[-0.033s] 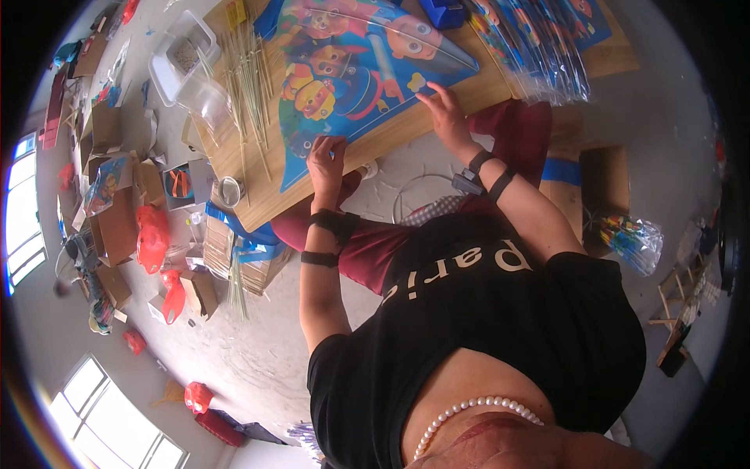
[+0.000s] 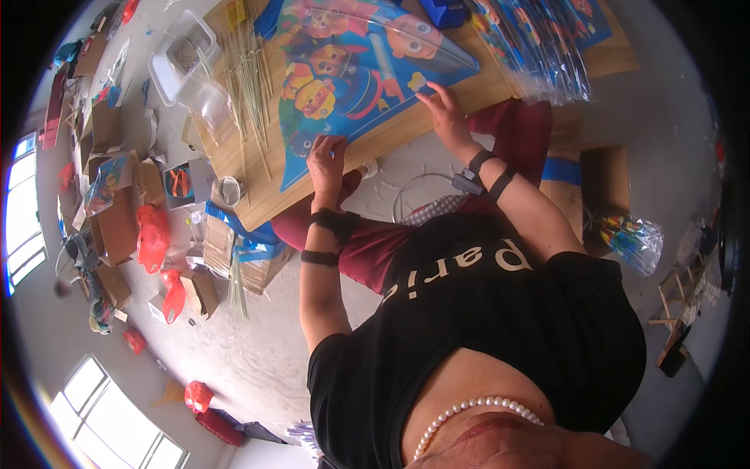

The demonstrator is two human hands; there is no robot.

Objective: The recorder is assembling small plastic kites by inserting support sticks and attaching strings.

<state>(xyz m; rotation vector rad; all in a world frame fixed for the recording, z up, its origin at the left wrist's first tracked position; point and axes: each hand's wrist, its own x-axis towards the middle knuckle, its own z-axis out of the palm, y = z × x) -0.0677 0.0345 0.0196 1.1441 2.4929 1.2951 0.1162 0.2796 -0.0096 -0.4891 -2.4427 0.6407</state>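
A large triangular blue sheet (image 2: 363,82) printed with cartoon figures, which looks like a kite sail, is spread over the wooden table (image 2: 262,205). My left hand (image 2: 326,162) is at its near edge, fingers curled and pressed together; what they pinch, if anything, is hidden. Farther right along the same edge is my right hand (image 2: 448,119), index finger and thumb stretched apart, fingertips at the sheet's border and nothing visible between them. Thin pale sticks (image 2: 248,94) lie in a loose bundle left of the sheet.
Clear plastic tubs (image 2: 201,102) stand at the table's left, with a round tin (image 2: 230,191) at the near corner. Glossy printed packets (image 2: 539,51) are piled on the right beside a blue holder (image 2: 444,13). Cardboard boxes (image 2: 116,223) and red bags (image 2: 152,238) crowd the floor.
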